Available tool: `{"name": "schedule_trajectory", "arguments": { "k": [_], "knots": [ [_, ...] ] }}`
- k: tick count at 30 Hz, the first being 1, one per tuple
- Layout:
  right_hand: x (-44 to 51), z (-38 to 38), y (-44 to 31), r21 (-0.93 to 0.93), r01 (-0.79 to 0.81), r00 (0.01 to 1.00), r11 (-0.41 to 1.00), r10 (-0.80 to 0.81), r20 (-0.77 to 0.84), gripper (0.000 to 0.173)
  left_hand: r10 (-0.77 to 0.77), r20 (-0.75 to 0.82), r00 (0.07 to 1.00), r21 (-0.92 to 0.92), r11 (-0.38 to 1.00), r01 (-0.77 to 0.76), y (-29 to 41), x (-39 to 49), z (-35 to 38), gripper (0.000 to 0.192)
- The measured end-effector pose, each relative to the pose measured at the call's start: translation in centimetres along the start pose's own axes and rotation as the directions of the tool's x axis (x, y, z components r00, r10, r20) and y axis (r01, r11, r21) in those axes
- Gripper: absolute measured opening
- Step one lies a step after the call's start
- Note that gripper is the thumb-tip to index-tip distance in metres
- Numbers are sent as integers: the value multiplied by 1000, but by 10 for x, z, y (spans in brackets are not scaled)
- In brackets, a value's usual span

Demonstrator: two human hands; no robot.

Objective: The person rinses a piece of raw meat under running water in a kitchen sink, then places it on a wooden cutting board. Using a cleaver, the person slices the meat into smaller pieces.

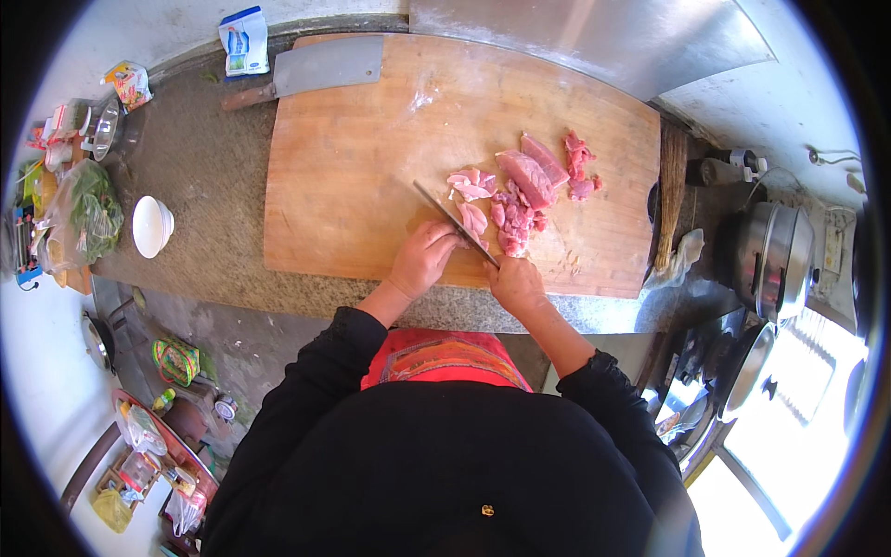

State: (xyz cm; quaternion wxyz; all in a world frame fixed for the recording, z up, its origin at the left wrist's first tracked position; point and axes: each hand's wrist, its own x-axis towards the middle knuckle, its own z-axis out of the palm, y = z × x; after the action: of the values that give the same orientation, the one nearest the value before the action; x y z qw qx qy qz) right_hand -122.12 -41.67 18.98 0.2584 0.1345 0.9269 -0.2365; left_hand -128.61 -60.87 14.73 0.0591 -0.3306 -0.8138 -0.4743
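Observation:
On a large wooden cutting board (334, 174), my right hand (516, 284) grips the handle of a knife (445, 214), its narrow blade running diagonally up and left. My left hand (423, 259) is beside the blade, fingertips bent against a piece of raw meat at the board's near part; the fingertips are partly hidden. A pale pink meat slice (474, 218) lies just right of the blade, with more slices (472, 184) above it. Farther right are a heap of small meat pieces (515, 219), two larger chunks (527, 177) and a few darker red pieces (578, 157).
A cleaver (327, 67) lies across the board's far left corner, near a white-and-blue packet (245, 43). A white bowl (152, 227) and bagged greens (94, 209) are at left. To the right are a brush (672, 188), a cloth (686, 257) and a lidded metal pot (779, 257).

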Motion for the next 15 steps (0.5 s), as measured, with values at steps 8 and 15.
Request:
{"name": "schedule_trajectory", "arguments": {
  "k": [8,15],
  "knots": [
    [-34,-24,6,11,-17,993,1000,16,114,34,-81,-99,992,-12,997,80,4,-10,2,23],
    [-21,-19,1,-70,31,991,997,-22,129,35,-68,-60,996,-2,998,68,4,-7,-1,21]
  ]
}}
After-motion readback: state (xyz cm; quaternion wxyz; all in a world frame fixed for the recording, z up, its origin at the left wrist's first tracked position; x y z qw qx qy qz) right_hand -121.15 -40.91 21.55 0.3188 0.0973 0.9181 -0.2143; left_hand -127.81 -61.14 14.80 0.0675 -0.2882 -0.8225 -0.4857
